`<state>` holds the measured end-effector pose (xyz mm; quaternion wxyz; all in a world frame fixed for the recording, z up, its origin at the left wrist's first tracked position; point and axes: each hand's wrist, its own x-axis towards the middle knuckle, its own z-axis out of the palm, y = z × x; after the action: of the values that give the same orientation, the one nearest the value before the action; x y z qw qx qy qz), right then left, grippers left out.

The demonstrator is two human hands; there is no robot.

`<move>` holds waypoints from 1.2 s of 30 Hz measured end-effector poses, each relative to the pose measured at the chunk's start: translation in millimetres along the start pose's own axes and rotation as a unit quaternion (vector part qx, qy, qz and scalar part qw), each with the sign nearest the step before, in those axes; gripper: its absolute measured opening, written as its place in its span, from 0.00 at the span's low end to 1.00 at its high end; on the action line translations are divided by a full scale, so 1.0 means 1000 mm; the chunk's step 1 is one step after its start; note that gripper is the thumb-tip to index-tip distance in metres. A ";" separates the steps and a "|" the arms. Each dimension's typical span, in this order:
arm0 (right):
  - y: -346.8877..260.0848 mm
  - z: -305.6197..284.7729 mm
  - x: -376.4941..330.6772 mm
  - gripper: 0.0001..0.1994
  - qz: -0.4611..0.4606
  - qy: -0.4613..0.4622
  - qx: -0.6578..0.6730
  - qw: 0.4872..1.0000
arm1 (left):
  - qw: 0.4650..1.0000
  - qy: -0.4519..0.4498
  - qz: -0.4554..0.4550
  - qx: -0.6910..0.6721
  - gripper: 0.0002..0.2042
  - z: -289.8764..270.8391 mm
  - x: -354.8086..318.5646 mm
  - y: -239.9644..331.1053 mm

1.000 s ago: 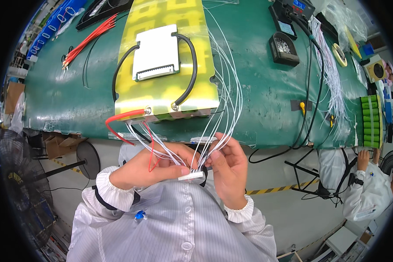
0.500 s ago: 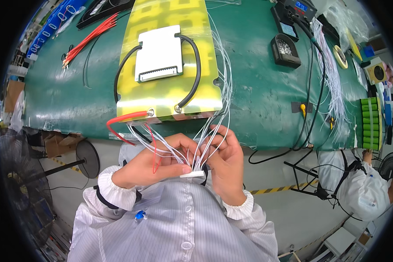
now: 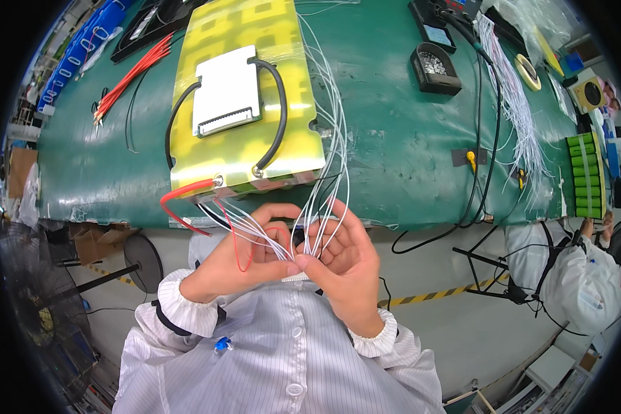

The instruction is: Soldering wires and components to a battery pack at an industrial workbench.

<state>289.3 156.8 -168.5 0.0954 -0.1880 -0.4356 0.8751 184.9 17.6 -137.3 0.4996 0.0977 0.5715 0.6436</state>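
A white multi-pin connector (image 3: pixel 295 277) sits close to my chest, largely covered by my thumbs. My left hand (image 3: pixel 236 263) pinches its left end, thumb in front. My right hand (image 3: pixel 346 265) closes thumb and fingers round the thin white wires (image 3: pixel 332 162) just where they enter the connector. A thin red wire (image 3: pixel 237 250) loops over my left fingers. The wires fan up to a yellow-wrapped battery pack (image 3: pixel 283 138) on the bench. On the pack lies a white circuit module (image 3: pixel 225 90) with a black cable (image 3: pixel 281 114) on its right side; a thick red cable (image 3: pixel 186 189) leaves its lower left corner.
The green bench (image 3: pixel 372 152) holds red wires (image 3: pixel 134 72) at left. On the right are a black box of small metal parts (image 3: pixel 435 69), a white wire bundle (image 3: pixel 521 117), tape (image 3: pixel 528 72) and green cells (image 3: pixel 584 176). A person (image 3: pixel 579 283) sits at far right.
My right thumb has come down over the connector's right part, and the right fingers have curled in behind the wires. The bench and pack appear shifted left in view.
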 end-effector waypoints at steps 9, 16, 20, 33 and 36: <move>-0.010 -0.004 -0.008 0.39 -0.011 -0.002 0.019 1.000 | 0.996 -0.026 -0.071 -0.052 0.24 0.010 0.004 -0.001; -0.014 -0.012 -0.008 0.34 -0.012 -0.029 0.023 0.999 | 0.997 -0.030 -0.036 -0.058 0.22 0.008 0.006 -0.010; -0.017 -0.014 -0.009 0.28 -0.002 -0.014 0.046 0.999 | 0.991 -0.013 -0.028 -0.131 0.20 0.018 0.010 -0.008; -0.011 -0.022 -0.010 0.25 -0.035 0.004 0.004 0.999 | 0.992 -0.017 -0.016 -0.120 0.21 0.014 0.013 -0.014; -0.014 -0.017 -0.009 0.29 -0.039 0.023 0.014 0.999 | 0.993 -0.037 0.006 -0.110 0.20 0.011 0.013 -0.019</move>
<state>304.3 174.8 -163.9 0.1418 -0.1898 -0.4275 0.8724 196.3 31.7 -155.0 0.5246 0.0691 0.4776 0.7013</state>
